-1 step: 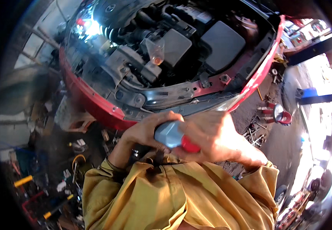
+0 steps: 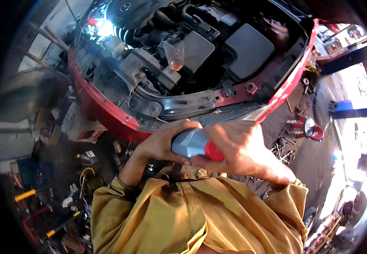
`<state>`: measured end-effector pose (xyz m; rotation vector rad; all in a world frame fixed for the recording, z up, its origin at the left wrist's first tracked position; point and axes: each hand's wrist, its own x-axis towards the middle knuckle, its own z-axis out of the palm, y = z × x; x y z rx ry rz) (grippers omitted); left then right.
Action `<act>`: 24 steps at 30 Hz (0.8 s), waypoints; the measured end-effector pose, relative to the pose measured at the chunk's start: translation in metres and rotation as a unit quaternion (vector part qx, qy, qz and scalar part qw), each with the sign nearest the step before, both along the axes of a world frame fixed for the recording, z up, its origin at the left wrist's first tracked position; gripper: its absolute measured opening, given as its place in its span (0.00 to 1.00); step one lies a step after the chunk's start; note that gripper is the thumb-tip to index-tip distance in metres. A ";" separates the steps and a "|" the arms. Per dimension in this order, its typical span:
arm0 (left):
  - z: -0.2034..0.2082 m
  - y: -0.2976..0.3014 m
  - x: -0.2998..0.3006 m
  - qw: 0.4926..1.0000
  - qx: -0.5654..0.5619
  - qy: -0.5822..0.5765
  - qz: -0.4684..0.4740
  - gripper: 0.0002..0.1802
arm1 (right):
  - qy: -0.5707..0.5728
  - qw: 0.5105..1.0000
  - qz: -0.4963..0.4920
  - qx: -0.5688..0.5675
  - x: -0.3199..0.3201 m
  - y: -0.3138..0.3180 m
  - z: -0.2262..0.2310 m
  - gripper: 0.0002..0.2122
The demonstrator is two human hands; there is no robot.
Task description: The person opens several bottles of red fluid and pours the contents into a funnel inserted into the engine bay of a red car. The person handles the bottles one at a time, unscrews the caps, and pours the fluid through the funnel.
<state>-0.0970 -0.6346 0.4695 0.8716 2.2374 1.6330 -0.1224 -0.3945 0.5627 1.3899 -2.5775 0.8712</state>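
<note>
In front of my chest I hold a light blue-grey plastic bottle (image 2: 187,143) lying on its side. Its red cap (image 2: 213,151) points to the right. My left hand (image 2: 166,142) is wrapped round the body of the bottle. The fingers of my right hand (image 2: 239,146) are closed round the cap end; they hide part of the cap, and I cannot tell whether it is still screwed on. Beyond my hands, a clear plastic cup (image 2: 174,53) with a little amber-brown liquid at its bottom stands on the engine bay parts.
Ahead is the open engine bay of a red car (image 2: 103,108), with dark covers (image 2: 250,51) and a bright work lamp (image 2: 105,28). Tools lie on the floor at both sides. A red-legged stool (image 2: 309,127) stands at right, and a blue lift arm (image 2: 353,111) reaches in beyond it.
My hands and the bottle have shifted very slightly, and the red cap shows a little more between my right fingers. The view has moved slightly against the car.
</note>
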 end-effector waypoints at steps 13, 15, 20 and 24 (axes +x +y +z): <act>0.005 0.000 -0.045 0.935 0.127 0.015 -0.329 0.46 | 0.117 0.964 0.237 -0.022 0.025 -0.027 0.024 0.11; 0.012 -0.014 -0.031 0.975 0.083 0.009 -0.207 0.48 | 0.077 0.995 0.035 -0.059 0.019 -0.029 0.036 0.14; 0.027 -0.047 -0.012 0.986 -0.004 0.168 0.007 0.46 | -0.055 0.966 -0.247 0.050 0.051 -0.048 0.023 0.17; 0.014 -0.076 -0.028 0.986 0.019 0.147 -0.079 0.46 | -0.101 0.963 -0.244 0.057 0.070 -0.073 0.016 0.22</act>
